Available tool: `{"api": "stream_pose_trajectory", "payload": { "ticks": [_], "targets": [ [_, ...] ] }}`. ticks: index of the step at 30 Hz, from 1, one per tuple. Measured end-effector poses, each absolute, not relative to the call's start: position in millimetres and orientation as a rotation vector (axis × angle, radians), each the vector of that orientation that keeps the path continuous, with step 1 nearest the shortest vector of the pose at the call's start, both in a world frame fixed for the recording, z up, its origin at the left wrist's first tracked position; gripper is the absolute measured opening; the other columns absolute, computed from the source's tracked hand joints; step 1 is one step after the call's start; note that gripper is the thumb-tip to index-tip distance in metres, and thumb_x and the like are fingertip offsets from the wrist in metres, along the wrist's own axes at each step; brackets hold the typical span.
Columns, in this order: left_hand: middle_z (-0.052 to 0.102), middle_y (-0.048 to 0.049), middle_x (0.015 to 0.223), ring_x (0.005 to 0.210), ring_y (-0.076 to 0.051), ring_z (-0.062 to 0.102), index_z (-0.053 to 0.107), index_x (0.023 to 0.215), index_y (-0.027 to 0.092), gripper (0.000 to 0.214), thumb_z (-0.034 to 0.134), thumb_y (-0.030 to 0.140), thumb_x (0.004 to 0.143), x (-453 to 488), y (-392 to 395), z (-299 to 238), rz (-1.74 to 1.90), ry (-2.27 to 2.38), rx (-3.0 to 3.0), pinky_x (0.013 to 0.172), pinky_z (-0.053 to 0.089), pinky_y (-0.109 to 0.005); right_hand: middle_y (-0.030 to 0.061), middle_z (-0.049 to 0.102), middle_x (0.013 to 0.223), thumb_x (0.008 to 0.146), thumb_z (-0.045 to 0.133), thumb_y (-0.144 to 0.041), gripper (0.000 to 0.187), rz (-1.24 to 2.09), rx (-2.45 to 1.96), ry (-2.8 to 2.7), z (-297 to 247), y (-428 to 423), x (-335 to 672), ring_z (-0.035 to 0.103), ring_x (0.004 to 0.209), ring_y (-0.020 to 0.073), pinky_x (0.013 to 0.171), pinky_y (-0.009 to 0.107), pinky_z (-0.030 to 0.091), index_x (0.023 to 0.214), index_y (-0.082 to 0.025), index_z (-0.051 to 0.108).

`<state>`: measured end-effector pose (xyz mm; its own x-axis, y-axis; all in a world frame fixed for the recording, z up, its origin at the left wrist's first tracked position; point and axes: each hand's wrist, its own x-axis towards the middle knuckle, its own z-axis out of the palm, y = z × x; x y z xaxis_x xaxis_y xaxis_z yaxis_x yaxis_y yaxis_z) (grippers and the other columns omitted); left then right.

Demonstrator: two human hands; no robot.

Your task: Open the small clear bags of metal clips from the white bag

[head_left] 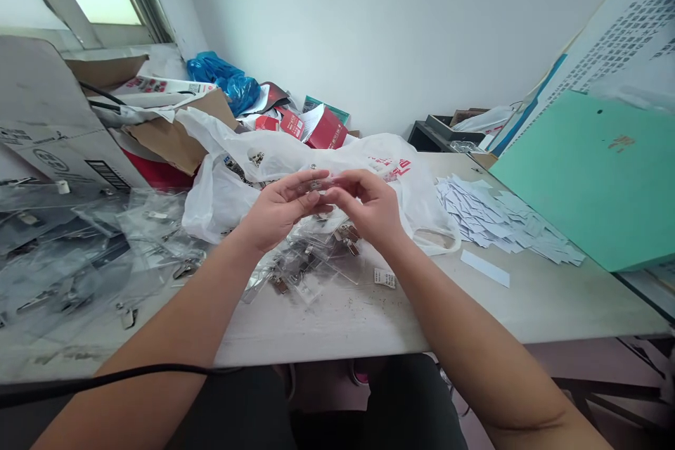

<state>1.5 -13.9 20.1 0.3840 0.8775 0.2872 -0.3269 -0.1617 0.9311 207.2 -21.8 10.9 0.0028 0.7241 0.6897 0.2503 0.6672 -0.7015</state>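
Observation:
My left hand [277,209] and my right hand [373,209] meet above the middle of the table. Fingertips of both are closed on a small clear plastic piece with a bit of metal [316,185], mostly covered by the fingers. Below them lies a pile of clear plastic sleeves [309,264] with metal clips. Behind the hands spreads a crumpled white plastic bag [211,207] with red print, with more metal clips [256,158] showing at its opening. A small printed label [384,278] rests near my right wrist.
More clear sleeves with clips [68,260] cover the table's left side, by an open cardboard box [58,112]. On the right are a heap of white paper slips [490,214], a white strip [485,268] and a green board [585,176]. A black cable [158,368] crosses the front edge.

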Motion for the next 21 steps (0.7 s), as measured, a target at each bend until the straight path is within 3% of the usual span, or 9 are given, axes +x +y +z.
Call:
{"api": "stream_pose_trajectory", "payload": {
  "ticks": [2, 5, 10, 13, 16, 21],
  "targets": [
    [0.086, -0.0092, 0.125, 0.106, -0.027, 0.086, 0.087, 0.128, 0.027, 0.043, 0.097, 0.043, 0.090, 2, -12, 16, 1.200, 0.579, 1.429, 0.105, 0.072, -0.050, 0.0024, 0.078, 0.093, 0.097, 0.075, -0.076, 0.050, 0.613, -0.855, -1.454, 13, -23, 206, 0.069, 0.077, 0.0171, 0.074, 0.035, 0.059, 0.106, -0.027, 0.077],
    [0.084, -0.0090, 0.134, 0.103, -0.024, 0.086, 0.084, 0.136, 0.027, 0.036, 0.083, 0.038, 0.102, 2, -11, 11, 1.279, 0.691, 1.734, 0.103, 0.073, -0.048, 0.0028, 0.077, 0.094, 0.092, 0.078, -0.081, 0.057, 0.684, -0.920, -1.423, 17, -24, 206, 0.066, 0.079, 0.0171, 0.074, 0.035, 0.057, 0.109, -0.027, 0.079],
    [0.082, -0.0112, 0.137, 0.120, -0.024, 0.080, 0.075, 0.151, 0.024, 0.045, 0.054, 0.022, 0.112, 3, -13, 5, 1.403, 0.912, 2.383, 0.108, 0.069, -0.042, 0.0047, 0.078, 0.101, 0.086, 0.082, -0.083, 0.059, 0.476, -1.016, -1.487, 18, -31, 199, 0.067, 0.088, 0.0209, 0.084, 0.040, 0.058, 0.103, -0.026, 0.077],
    [0.077, -0.0119, 0.151, 0.139, -0.026, 0.074, 0.066, 0.162, 0.024, 0.053, 0.046, 0.017, 0.113, 8, -15, 2, 1.448, 0.989, 2.545, 0.116, 0.065, -0.044, 0.0064, 0.079, 0.107, 0.090, 0.079, -0.082, 0.057, 0.310, -1.024, -1.504, 15, -34, 193, 0.070, 0.101, 0.0253, 0.100, 0.047, 0.058, 0.100, -0.026, 0.075],
    [0.073, -0.0105, 0.159, 0.145, -0.026, 0.072, 0.062, 0.164, 0.024, 0.056, 0.043, 0.015, 0.113, 11, -16, 1, 1.428, 1.020, 2.620, 0.121, 0.062, -0.044, 0.0087, 0.080, 0.116, 0.100, 0.073, -0.074, 0.048, 0.225, -0.998, -1.534, 10, -32, 191, 0.072, 0.118, 0.0292, 0.113, 0.053, 0.054, 0.108, -0.028, 0.081],
    [0.067, -0.0106, 0.167, 0.145, -0.027, 0.073, 0.064, 0.162, 0.021, 0.054, 0.043, 0.013, 0.112, 12, -21, 5, 1.277, 1.100, 2.663, 0.114, 0.066, -0.040, 0.0087, 0.080, 0.117, 0.109, 0.070, -0.056, 0.031, 0.183, -1.011, -1.541, 7, -30, 190, 0.074, 0.120, 0.0290, 0.114, 0.053, 0.055, 0.109, -0.029, 0.084]
  ]
}}
